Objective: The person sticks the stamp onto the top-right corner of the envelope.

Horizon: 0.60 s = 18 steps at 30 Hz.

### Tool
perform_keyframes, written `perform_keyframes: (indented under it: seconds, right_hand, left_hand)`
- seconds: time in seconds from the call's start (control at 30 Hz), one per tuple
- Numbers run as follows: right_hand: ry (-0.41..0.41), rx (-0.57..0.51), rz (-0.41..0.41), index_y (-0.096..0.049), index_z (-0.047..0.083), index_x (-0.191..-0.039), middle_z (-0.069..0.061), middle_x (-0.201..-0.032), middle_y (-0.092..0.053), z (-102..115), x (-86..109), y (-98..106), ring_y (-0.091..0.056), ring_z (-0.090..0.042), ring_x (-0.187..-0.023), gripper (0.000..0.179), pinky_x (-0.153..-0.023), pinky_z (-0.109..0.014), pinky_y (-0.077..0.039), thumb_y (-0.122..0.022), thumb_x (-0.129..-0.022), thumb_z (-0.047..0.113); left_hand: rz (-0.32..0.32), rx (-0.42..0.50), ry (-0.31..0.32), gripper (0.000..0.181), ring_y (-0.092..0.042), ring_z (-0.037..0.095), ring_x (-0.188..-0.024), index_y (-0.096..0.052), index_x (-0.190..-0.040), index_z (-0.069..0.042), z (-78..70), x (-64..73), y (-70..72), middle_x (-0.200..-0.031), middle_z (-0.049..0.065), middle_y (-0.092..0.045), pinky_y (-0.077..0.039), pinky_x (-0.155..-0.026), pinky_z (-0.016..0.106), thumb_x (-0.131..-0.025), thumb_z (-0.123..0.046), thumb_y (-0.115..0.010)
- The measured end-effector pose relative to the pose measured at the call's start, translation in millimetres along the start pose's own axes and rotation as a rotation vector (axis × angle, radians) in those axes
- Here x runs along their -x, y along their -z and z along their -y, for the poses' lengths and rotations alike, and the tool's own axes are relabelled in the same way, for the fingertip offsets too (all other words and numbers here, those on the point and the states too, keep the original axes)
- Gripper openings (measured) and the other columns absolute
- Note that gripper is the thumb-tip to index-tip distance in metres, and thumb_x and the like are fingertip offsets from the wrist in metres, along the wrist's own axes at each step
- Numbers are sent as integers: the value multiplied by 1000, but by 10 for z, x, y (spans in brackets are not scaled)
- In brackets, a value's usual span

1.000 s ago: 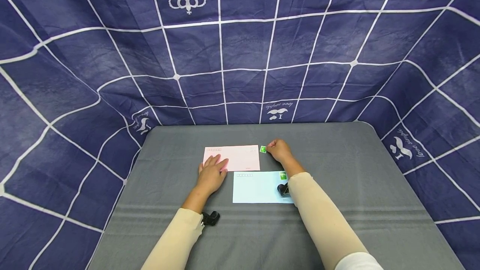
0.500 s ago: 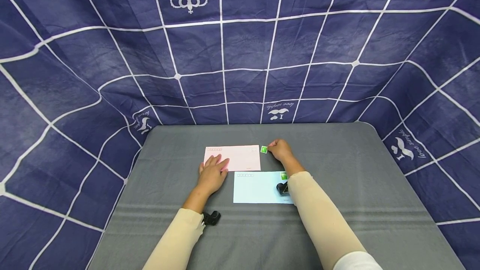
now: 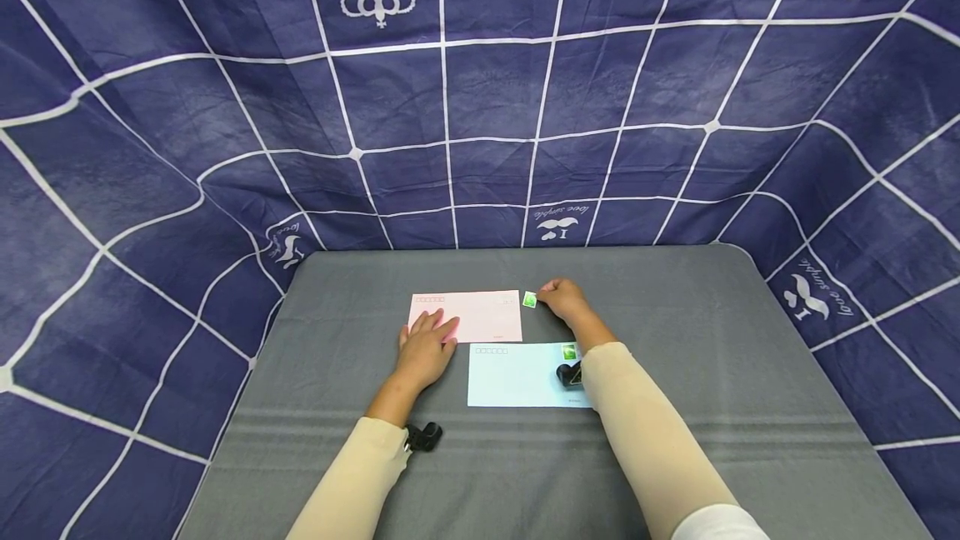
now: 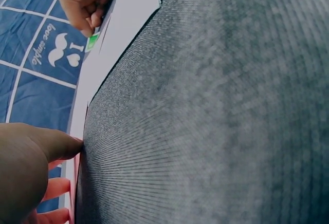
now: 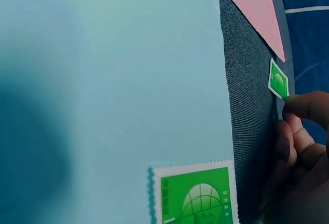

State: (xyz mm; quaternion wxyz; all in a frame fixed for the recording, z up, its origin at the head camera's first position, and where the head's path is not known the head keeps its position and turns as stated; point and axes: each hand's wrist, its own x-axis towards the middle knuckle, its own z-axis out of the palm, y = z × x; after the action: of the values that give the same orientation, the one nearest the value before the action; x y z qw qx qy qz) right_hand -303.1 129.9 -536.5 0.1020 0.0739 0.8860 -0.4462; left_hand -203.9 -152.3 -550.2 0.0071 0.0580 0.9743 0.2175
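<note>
A pink envelope (image 3: 480, 315) lies on the grey cloth, and my left hand (image 3: 424, 350) rests on its lower left part with the fingers spread. Just beyond the envelope's right end, my right hand (image 3: 564, 302) pinches a small green stamp (image 3: 530, 299) by one corner between thumb and forefinger. In the right wrist view the pinched stamp (image 5: 278, 80) shows a white border and a globe design. Nearer to me lies a light blue envelope (image 3: 517, 377) under my right forearm, bearing a similar green stamp (image 5: 198, 196) at its upper right corner.
Grey cloth (image 3: 330, 357) covers the table. A dark blue curtain (image 3: 487, 90) with white grid lines rises at the back and both sides. Black wrist cameras, such as the left one (image 3: 426, 437), sit on the inner side of each wrist.
The stamp in my right hand has turned slightly and shifted a touch to the right relative to the frame. My left hand stays in place on the pink envelope.
</note>
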Motion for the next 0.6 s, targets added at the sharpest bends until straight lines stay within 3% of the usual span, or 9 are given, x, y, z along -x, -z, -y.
perform_keyframes:
  seconds: [0.6]
  right_hand:
    - [18, -84, 27, -68, 2, -98, -12, -99, -64, -53, 32, 21, -53, -20, -82, 20, -66, -25, -41, -64, -91, 20]
  left_hand:
    - [3, 0, 2, 44, -31, 36, -152, -59, -144, -24, -6, 5, -2, -159, 11, -45, -19, -117, 72, -100, -29, -59]
